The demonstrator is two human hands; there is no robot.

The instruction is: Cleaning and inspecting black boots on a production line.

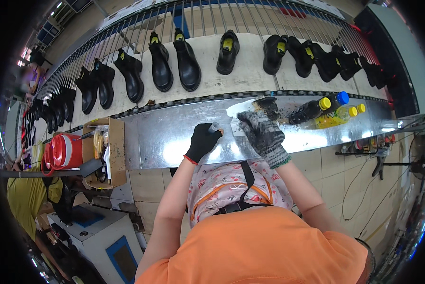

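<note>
My left hand (203, 142), in a black glove with a red cuff, is closed around a small translucent cylinder (214, 127), perhaps a little bottle. One bare fingertip shows at the glove's edge. My right hand (262, 135) wears a grey and white knitted glove with a green cuff. Its fingers are bent together over a white cloth or sheet (235, 111), pressing it on the metal bench (160, 127). Part of that white piece is hidden under the hand. A dark, stained rag (268, 107) lies just beyond my right fingers.
Black ankle boots (188, 64) with yellow linings stand along a pale conveyor (250, 85) across the bench. To the right are dark bottles (309, 111) and yellow-capped bottles (340, 117). At left sit a cardboard box (117, 151) and a red and white jug (63, 151); a person in yellow (25, 199) is beyond.
</note>
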